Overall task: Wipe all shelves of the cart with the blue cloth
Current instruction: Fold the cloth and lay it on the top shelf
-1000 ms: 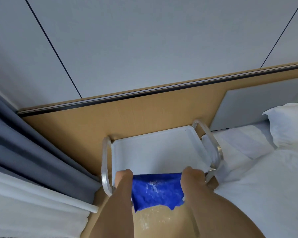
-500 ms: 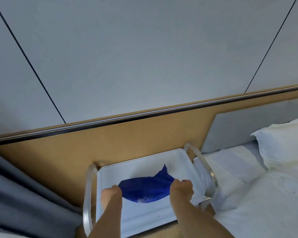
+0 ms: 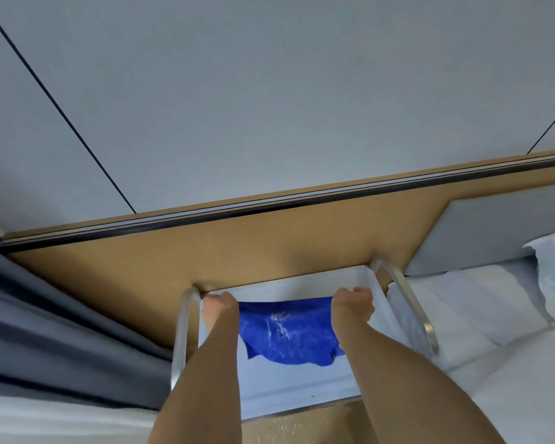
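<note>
Both hands have pushed the blue cloth [image 3: 287, 331] farther back on the top shelf [image 3: 289, 382] than it was half a second ago, almost to the far edge by the wall.

From the head camera, the left hand [image 3: 220, 307] grips the left end of the cloth with curled fingers. The right hand [image 3: 353, 304] grips the right end the same way. The cloth is stretched flat between them and lies on the white shelf of the cart [image 3: 181, 331]. Its near edge hangs loose and wavy. White marks show on the cloth. The cart has shiny metal rails on both sides. A bed [image 3: 494, 363] with white sheets sits just beside the cart on the right. A gray curtain [image 3: 61, 331] hangs on the left.
</note>
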Action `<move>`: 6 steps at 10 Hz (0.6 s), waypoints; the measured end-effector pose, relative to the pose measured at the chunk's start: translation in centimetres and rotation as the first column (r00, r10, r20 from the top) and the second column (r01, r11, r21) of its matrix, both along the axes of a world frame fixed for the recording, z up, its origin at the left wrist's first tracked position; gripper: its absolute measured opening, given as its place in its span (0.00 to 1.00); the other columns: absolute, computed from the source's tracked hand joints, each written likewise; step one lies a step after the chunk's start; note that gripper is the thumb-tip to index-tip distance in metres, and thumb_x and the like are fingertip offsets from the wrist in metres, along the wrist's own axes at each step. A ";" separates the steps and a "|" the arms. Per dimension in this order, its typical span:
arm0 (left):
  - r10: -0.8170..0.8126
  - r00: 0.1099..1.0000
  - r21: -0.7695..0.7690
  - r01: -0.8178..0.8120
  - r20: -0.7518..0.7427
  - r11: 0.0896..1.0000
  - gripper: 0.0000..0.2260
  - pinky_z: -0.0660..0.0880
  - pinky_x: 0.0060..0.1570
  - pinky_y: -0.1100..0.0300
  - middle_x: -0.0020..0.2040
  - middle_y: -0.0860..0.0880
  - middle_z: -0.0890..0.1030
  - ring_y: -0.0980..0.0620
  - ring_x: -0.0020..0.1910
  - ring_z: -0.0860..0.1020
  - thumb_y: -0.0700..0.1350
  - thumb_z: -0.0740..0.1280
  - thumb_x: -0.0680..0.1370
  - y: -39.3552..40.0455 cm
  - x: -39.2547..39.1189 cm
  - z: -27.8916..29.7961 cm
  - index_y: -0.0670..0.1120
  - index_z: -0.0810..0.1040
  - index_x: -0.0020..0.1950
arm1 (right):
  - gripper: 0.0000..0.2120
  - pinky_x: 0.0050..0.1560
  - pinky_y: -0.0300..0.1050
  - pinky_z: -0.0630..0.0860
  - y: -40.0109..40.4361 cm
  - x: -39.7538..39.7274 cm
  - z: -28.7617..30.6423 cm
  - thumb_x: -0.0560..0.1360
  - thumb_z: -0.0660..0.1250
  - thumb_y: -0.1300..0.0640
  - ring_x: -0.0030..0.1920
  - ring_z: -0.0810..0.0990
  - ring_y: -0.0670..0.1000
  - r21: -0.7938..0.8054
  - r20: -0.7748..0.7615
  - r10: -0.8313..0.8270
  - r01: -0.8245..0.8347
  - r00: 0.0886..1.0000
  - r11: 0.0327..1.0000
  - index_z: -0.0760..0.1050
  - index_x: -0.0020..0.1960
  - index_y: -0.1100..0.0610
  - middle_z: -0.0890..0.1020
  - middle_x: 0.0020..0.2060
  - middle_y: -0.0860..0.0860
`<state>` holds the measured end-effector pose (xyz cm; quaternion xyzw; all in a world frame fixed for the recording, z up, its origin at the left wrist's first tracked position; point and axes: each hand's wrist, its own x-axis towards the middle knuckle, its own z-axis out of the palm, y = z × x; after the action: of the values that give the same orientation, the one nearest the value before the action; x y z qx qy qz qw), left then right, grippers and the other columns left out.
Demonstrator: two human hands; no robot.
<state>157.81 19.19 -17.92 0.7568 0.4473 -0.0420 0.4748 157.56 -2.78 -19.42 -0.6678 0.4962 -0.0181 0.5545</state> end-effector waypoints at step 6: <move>0.023 0.987 -0.085 -0.036 -0.157 0.996 0.15 0.78 0.54 0.50 0.57 0.40 0.80 0.41 0.56 0.79 0.45 0.58 0.79 1.7 -2.0 -6.5 0.38 0.77 0.61 | 0.18 0.55 0.53 0.78 1.2 -4.2 -5.6 0.79 0.63 0.62 0.55 0.80 0.62 -0.014 -0.217 -0.004 0.001 0.976 1.000 0.69 0.68 0.61 0.77 0.59 0.62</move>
<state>155.82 20.94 -24.41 0.7229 0.4920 -0.1138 0.4716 153.35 -1.60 -25.04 -0.6689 0.5546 0.0506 0.4924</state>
